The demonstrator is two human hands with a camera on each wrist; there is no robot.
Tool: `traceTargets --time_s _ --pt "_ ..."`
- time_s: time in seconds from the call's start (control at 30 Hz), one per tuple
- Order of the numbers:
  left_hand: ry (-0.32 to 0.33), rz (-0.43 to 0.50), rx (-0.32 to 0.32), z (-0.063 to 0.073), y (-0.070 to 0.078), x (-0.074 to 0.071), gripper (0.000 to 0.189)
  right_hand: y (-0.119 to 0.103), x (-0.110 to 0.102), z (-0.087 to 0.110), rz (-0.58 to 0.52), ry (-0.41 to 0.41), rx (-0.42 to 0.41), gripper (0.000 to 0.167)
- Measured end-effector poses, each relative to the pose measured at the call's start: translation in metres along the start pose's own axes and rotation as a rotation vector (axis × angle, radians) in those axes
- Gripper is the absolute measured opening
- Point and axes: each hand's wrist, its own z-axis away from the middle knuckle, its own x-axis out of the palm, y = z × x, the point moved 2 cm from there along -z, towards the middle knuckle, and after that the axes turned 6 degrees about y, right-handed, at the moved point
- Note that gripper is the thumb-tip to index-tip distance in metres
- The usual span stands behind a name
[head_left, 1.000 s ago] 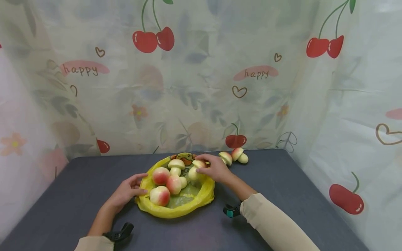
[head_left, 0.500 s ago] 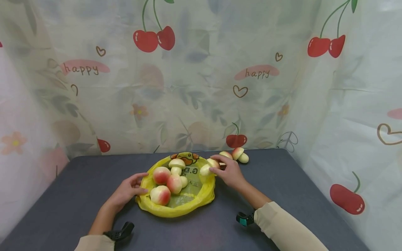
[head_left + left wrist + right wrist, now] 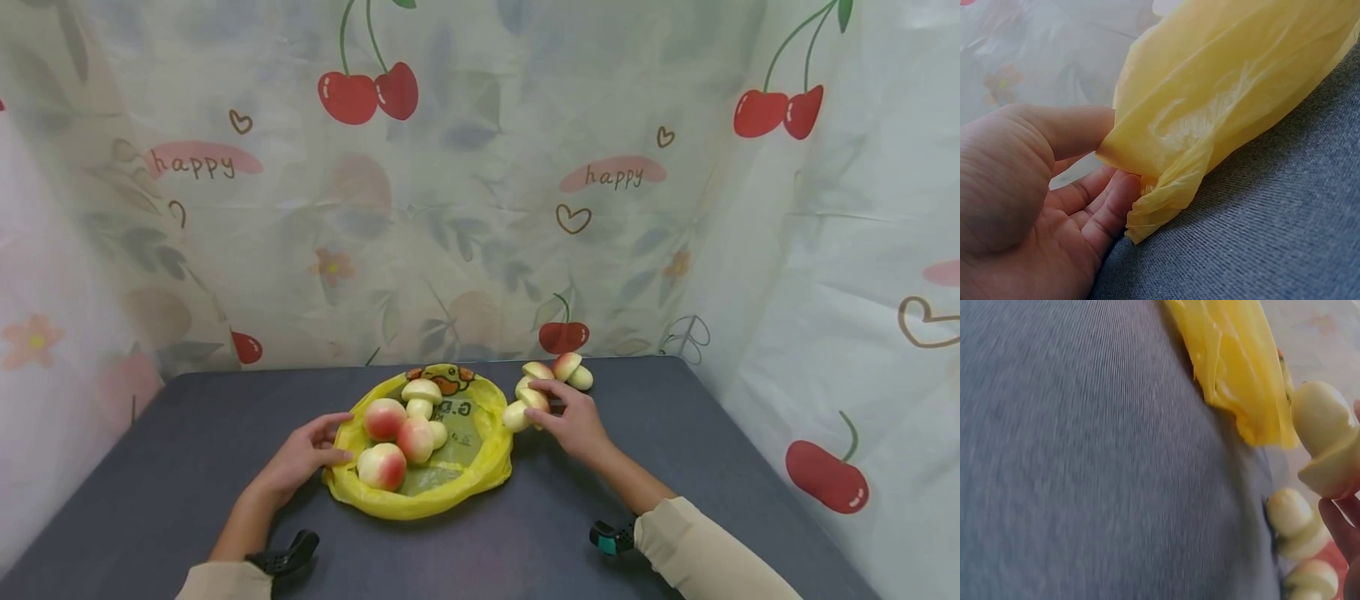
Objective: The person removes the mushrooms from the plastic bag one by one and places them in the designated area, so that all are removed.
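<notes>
In the head view my right hand pinches a toy mushroom with a pale stem and a pinkish cap, just outside the right rim of a yellow plastic bag. The right wrist view shows the held mushroom stem up, fingertips at its cap. My left hand holds the bag's left rim; in the left wrist view its thumb and fingers lie around the bag's edge. Several mushrooms lie inside the bag, among them a pale one and a red-capped one.
Behind the right hand, other toy mushrooms lie by the dark table's back edge. A patterned curtain surrounds the table at the back and sides. Each wrist wears a black band.
My right hand has lifted the mushroom out of the bag and carried it right, past the rim toward the mushrooms on the table. My left hand has stayed at the bag's rim.
</notes>
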Motion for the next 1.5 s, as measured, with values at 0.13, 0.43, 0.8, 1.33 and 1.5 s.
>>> traceTargets --time_s 0.13,0.43,0.8,1.33,1.5 --pt "0.002 -0.003 0.001 0.0 0.0 0.0 0.068 0.007 -0.008 0.001 0.041 0.01 0.001 0.041" --pt "0.004 0.01 0.003 0.0 -0.001 -0.001 0.067 0.03 -0.024 0.007 0.132 0.007 0.024 0.04" --pt "0.003 -0.004 0.004 0.001 0.001 -0.002 0.066 0.056 -0.045 0.006 0.271 0.011 -0.02 0.042" --pt "-0.008 -0.009 -0.003 0.002 0.002 0.001 0.067 0.082 -0.078 -0.006 0.476 0.007 0.045 0.041" --pt "0.006 -0.014 -0.015 0.0 0.001 0.0 0.067 0.093 -0.092 -0.011 0.509 0.02 0.09 0.042"
